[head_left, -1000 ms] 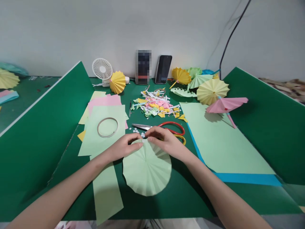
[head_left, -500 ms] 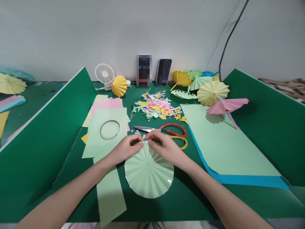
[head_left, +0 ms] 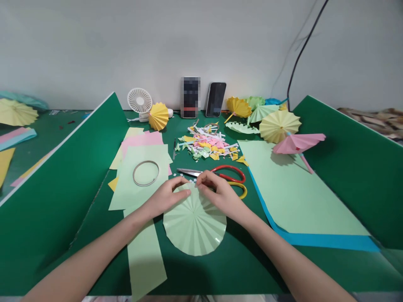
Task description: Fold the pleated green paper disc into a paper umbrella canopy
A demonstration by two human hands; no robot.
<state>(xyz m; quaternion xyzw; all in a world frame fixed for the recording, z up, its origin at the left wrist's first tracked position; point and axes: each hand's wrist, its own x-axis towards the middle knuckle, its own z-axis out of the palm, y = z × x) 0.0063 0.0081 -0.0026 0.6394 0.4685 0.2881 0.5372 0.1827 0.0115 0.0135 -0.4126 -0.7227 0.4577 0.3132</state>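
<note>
A light green pleated paper disc (head_left: pixel 195 230) lies fanned out in front of me, its folds meeting at the centre. My left hand (head_left: pixel 170 195) is closed on its upper left edge, thumb on top. At the upper right edge, the thumb and forefinger of my right hand (head_left: pixel 218 193) are pinched together; what is between them is too small to make out. Just beyond my hands lie scissors (head_left: pixel 231 167) with one red and one yellow handle, partly hidden by my right hand. Tiny white bits (head_left: pixel 181 175) are scattered by the blades.
Left are paper sheets (head_left: pixel 126 197) with a tape ring (head_left: pixel 134 174) on top. Paper scraps (head_left: pixel 210 142) are heaped behind the scissors. Larger green sheets (head_left: pixel 302 201) and paper umbrellas (head_left: pixel 280 126) are at right. Two phones (head_left: pixel 215 98), a fan (head_left: pixel 139 100) and green side panels (head_left: pixel 103 126) surround this.
My right fingertips have drawn slightly away from the left ones and are pinched closer at the disc's edge. The disc has shifted a little left and up in view.
</note>
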